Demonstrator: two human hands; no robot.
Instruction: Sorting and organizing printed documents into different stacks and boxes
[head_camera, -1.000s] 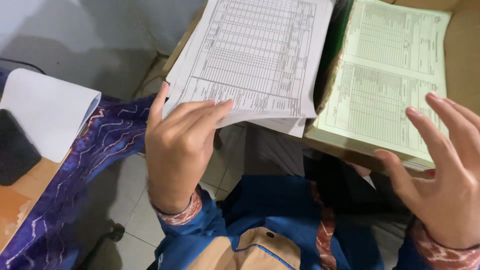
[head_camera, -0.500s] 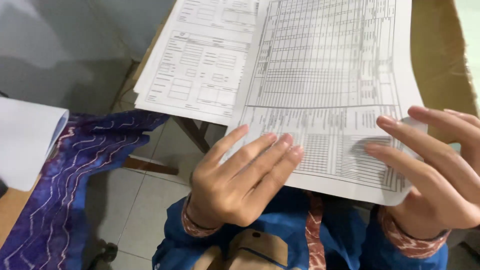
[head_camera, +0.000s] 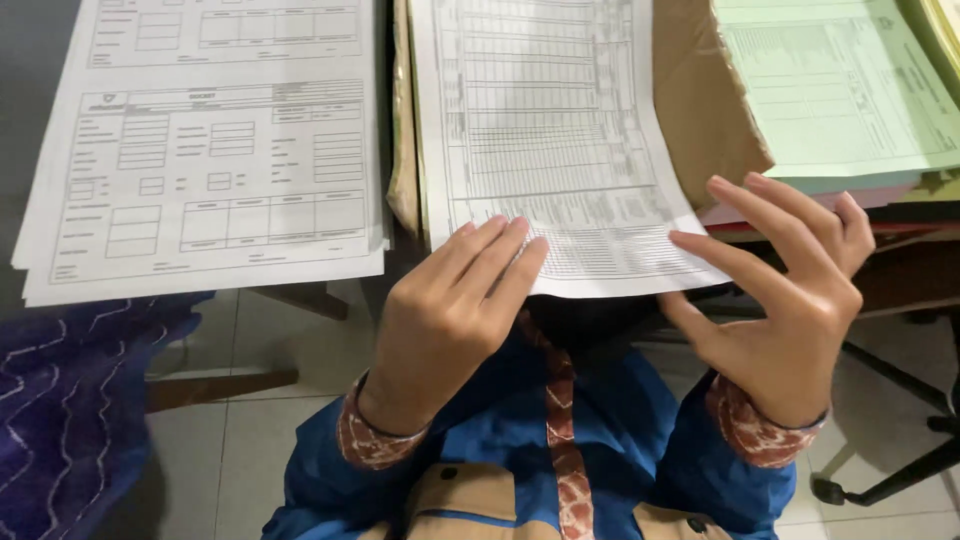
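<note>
A white printed sheet (head_camera: 545, 130) filled with a fine table lies over a brown cardboard folder (head_camera: 700, 110), its lower edge hanging past the desk toward me. My left hand (head_camera: 450, 310) has its fingers laid together on that lower edge; the thumb is hidden underneath. My right hand (head_camera: 790, 300) hovers at the sheet's lower right corner with fingers spread, the index fingertip right at the paper's edge and nothing in the hand. Both wrists show blue sleeves with reddish patterned cuffs.
A stack of white forms (head_camera: 200, 150) lies to the left of the folder. Pale green sheets (head_camera: 840, 90) sit on a pink-edged pile at upper right. Blue patterned cloth (head_camera: 70, 400) is at lower left, a black chair base (head_camera: 900, 470) at lower right, tiled floor below.
The view has shifted right and up. The tabled sheet now lies flatter on the folder, my right hand has come off its face and spread, and the green sheets are back in view.
</note>
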